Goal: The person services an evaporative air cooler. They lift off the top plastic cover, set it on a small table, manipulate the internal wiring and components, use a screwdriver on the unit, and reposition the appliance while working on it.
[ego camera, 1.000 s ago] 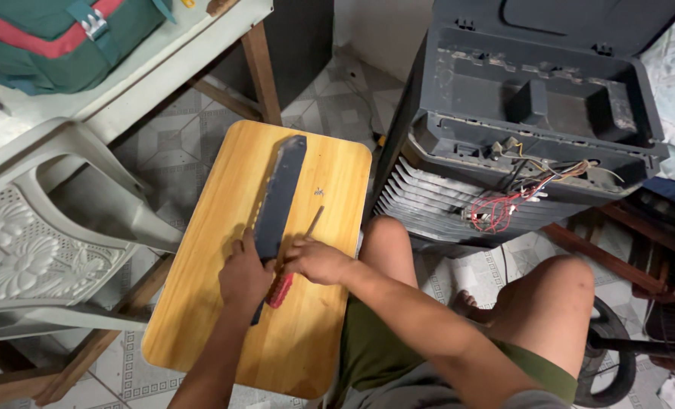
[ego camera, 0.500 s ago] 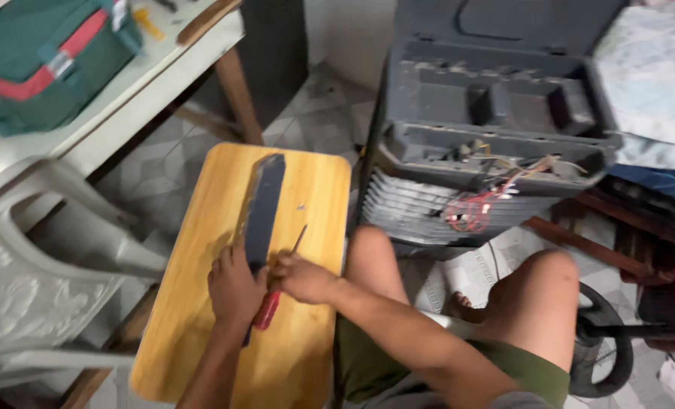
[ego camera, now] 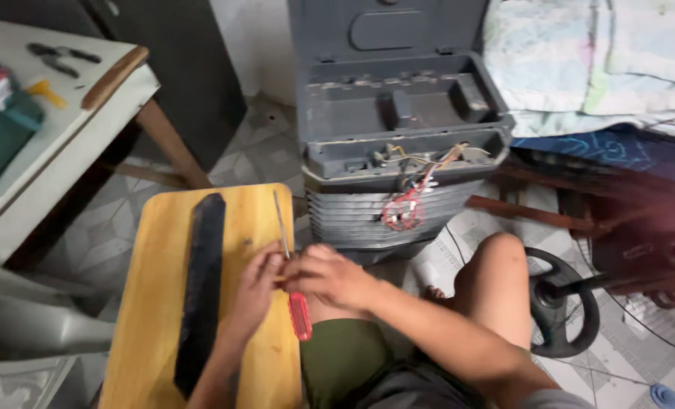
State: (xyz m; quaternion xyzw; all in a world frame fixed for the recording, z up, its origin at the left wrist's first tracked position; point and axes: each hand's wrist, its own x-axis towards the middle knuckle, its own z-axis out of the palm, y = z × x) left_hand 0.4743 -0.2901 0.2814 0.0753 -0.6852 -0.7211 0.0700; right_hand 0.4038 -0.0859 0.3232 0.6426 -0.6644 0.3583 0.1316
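Tiled floor in pale grey with a diamond pattern runs under everything, and on it stands a wooden board, yellow, smooth and round-cornered, serving as the worktop.

Both hands meet over the board's right edge. The left hand is curled narrow, its fingertips pinching something too small to make out. The right hand touches it from the right, closed about the screwdriver. That tool has a thin steel shaft running up and away past the fingers, and a red ribbed plastic handle pointing down below the hands, over the board's edge beside the green shorts.

Left of the left hand, close by, lies a long black panel, flat, matt and slightly curved, stretched along the board's length.

Beyond the right hand stands a grey plastic appliance, its top cover off, showing a moulded tray and a slatted grille lower down. A bundle of wires, red, white and yellow, spills over its front rim.

Right of the right hand is a bare knee, then a black round fan base and a wire fan guard. Farther back lies crumpled pale cloth.

Far left of the hands, a white table with a wooden leg carries a green bag and a yellow-handled tool. Below it is a white plastic chair.
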